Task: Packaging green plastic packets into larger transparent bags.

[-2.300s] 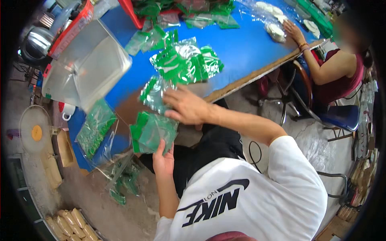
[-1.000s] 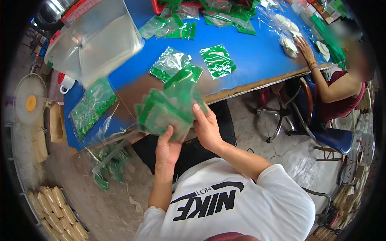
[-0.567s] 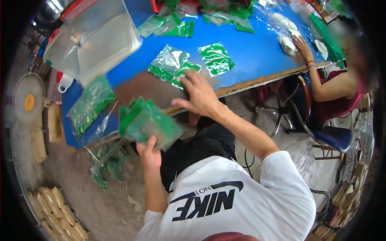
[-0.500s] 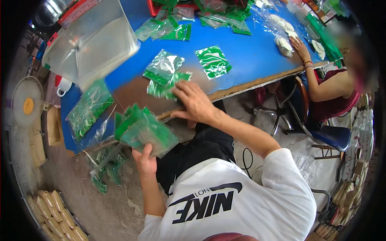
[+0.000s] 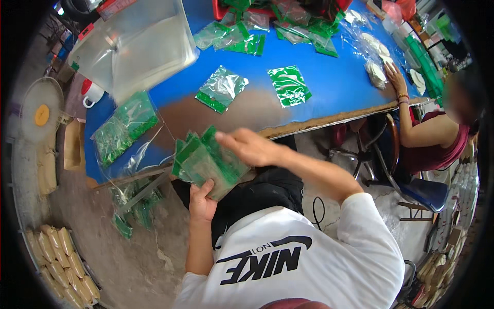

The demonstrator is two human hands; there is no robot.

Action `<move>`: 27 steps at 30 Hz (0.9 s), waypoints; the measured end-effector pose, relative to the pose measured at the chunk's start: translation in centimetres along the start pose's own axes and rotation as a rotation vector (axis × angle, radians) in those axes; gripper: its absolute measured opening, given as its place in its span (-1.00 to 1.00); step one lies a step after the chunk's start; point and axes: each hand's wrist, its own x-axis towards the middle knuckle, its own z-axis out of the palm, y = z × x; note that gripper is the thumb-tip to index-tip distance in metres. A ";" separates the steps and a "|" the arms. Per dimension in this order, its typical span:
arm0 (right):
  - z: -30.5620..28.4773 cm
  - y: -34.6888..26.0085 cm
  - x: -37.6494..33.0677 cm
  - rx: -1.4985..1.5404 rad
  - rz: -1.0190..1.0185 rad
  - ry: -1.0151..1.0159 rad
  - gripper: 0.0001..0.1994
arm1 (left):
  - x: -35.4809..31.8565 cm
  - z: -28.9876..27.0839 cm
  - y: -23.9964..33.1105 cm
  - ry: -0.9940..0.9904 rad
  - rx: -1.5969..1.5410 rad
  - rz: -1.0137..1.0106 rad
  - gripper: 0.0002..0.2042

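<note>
In front of my lap, my left hand is closed on a fanned stack of clear plastic packets with green ends, its thumb lying on top. Above the stack's right side is my right hand, slightly blurred; its fingers pinch the green edge of one packet there. Beyond the hands, on the blue table, lies a clear packet with a green lower strip. To its right rests a mostly green packet.
More packets lie around a red tray at the back. Large clear plastic sheets and a big bag of green packets occupy the left side. A co-worker's hand touches white pieces at the right. The worn table edge runs before me.
My right hand has moved from the table toward the stack, and the packet under it has left the table. My left hand with the stack has shifted slightly right.
</note>
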 end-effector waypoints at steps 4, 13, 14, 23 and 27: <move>-5.5 2.6 7.8 -0.553 -0.516 0.375 -0.50 | 0.0 -1.3 0.4 -0.069 -0.080 -0.009 -0.46; -3.8 4.8 3.0 -1.045 -0.408 0.449 -0.32 | 2.0 -4.9 -2.4 -0.035 -0.388 -0.119 -0.43; -2.6 4.9 2.0 -1.010 -0.430 0.481 -0.31 | 1.9 -4.8 -2.3 -0.021 -0.355 -0.107 -0.43; -3.5 7.1 -1.2 -0.855 -0.514 0.423 -0.44 | 1.5 -1.7 0.1 -0.055 -0.080 0.005 -0.54; -4.8 3.3 -3.2 -0.320 -0.552 0.825 -0.79 | 1.4 -0.6 0.8 0.005 0.128 0.019 -0.55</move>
